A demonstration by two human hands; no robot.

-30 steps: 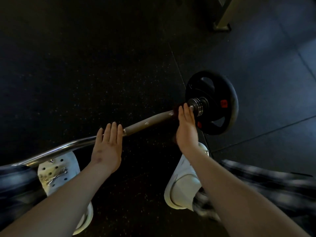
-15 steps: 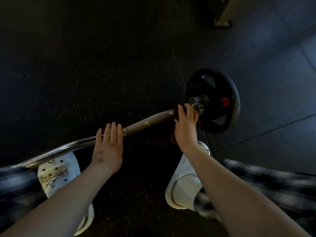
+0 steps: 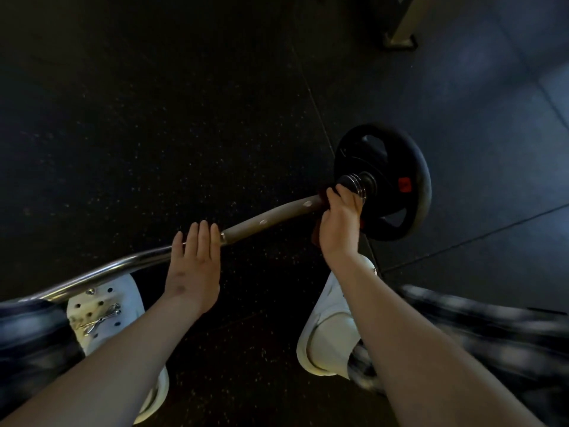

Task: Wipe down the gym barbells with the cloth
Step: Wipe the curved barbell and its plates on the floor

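Dark floor (image 3: 184, 118), right hand (image 3: 338, 224) gripping cloth (image 3: 317, 235)

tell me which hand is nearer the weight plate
Right. The right hand grips the cloth round the barbell beside the weight plate; the left hand rests on the barbell farther off.

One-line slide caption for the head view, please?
Right hand grips a dark cloth around the barbell beside the weight plate; left hand rests on it.

Black plate (image 3: 389, 167) (red label (image 3: 405, 184)), dark-red cloth (image 3: 317, 232) and white clogs (image 3: 326, 334) stand against speckled black floor (image 3: 184, 118).
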